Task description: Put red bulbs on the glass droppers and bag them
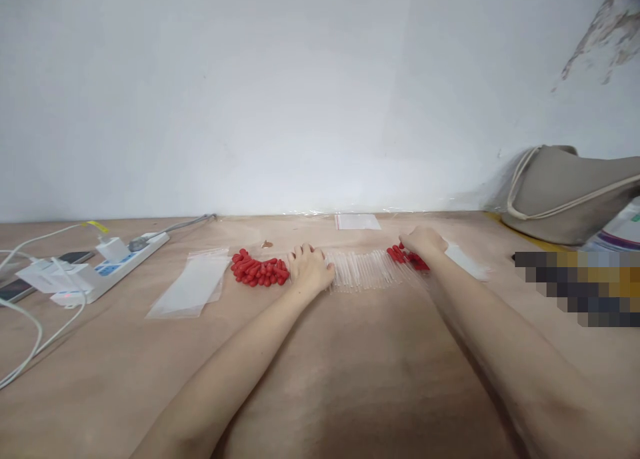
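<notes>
A row of thin clear tubes [360, 270] lies side by side on the table, between two groups of red rubber bulbs. My left hand [309, 270] rests over the left end of the row, fingers spread and pointing away from me. Just left of it is a heap of red rubber bulbs [260, 270]. At the other end, my right hand [425, 241] is closed, its fingertips on a red bulb above a smaller red group [420, 264]. Clear tubes reach that group; whether they are joined to the bulbs I cannot tell. The right palm hides part of it.
Clear zip bags lie left [187, 286], at the back [358, 222] and right [465, 262]. A white power strip [113, 272] with chargers, cables and phones [75, 256] occupies the far left. A grey-brown bag [570, 192] stands far right, against the wall [300, 99].
</notes>
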`<state>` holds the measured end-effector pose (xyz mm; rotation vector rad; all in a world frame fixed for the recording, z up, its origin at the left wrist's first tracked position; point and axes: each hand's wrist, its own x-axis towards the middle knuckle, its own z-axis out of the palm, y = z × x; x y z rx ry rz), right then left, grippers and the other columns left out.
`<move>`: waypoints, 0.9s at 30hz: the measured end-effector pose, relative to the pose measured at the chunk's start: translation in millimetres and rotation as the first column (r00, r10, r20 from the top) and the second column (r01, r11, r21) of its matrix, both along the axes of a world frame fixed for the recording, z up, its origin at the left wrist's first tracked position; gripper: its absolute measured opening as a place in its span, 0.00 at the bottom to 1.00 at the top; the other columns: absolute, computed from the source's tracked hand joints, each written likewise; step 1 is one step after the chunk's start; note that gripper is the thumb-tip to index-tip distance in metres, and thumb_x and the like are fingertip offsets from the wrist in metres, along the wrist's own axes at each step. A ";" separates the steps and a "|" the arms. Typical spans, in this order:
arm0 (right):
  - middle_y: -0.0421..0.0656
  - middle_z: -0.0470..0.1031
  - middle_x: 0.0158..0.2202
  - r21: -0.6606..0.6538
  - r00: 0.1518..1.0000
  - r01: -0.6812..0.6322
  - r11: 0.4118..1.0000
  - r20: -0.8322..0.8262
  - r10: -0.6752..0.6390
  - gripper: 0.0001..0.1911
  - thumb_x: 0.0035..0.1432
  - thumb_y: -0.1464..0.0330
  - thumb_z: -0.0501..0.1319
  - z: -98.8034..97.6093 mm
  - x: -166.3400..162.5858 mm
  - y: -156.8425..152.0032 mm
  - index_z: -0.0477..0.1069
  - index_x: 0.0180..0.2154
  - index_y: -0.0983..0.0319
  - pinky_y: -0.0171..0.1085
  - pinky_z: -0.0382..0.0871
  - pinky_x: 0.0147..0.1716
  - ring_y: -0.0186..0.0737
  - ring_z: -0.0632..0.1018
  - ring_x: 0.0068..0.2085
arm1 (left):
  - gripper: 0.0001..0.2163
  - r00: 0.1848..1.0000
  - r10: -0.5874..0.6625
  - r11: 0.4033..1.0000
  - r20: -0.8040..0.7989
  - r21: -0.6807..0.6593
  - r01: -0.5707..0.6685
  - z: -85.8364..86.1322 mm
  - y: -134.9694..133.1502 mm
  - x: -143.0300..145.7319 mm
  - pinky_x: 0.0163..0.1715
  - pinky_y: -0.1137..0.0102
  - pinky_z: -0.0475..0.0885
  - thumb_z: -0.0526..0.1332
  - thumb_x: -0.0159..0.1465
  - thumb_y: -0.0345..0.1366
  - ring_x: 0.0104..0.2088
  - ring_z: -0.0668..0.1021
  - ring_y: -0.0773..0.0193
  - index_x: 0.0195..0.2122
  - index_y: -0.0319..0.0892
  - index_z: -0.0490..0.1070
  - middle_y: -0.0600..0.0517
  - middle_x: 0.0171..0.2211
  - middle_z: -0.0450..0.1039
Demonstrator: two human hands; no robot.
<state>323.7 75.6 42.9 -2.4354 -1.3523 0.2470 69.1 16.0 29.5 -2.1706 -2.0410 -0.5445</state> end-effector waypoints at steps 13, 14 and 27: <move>0.48 0.71 0.37 0.537 0.932 -0.354 0.766 0.274 0.238 0.14 0.57 0.64 0.47 -12.7 -64.6 -60.4 0.66 0.37 0.64 0.36 0.57 0.31 0.42 0.71 0.37 | 0.21 0.983 0.184 0.972 0.022 -0.150 -0.179 5.9 14.9 10.0 0.41 0.55 0.56 0.54 0.50 0.48 0.46 0.64 0.42 0.34 0.35 0.73 0.35 0.40 0.67; 0.48 0.71 0.36 0.541 0.914 -0.402 0.739 0.294 0.281 0.13 0.57 0.65 0.47 -17.9 -72.0 -64.7 0.65 0.36 0.64 0.37 0.57 0.32 0.43 0.70 0.36 | 0.21 0.982 0.185 0.973 0.029 -0.148 -0.179 6.5 15.1 10.5 0.41 0.54 0.56 0.55 0.50 0.48 0.46 0.64 0.41 0.34 0.35 0.73 0.35 0.40 0.67; 0.46 0.69 0.31 0.701 0.683 -0.594 0.394 0.181 0.707 0.13 0.58 0.66 0.50 -45.7 -91.5 -87.3 0.64 0.43 0.64 0.38 0.64 0.34 0.41 0.71 0.34 | 0.13 0.997 -0.023 0.997 0.067 -0.074 0.028 23.8 0.3 3.6 0.36 0.57 0.61 0.52 0.56 0.39 0.42 0.68 0.44 0.25 0.38 0.72 0.39 0.34 0.71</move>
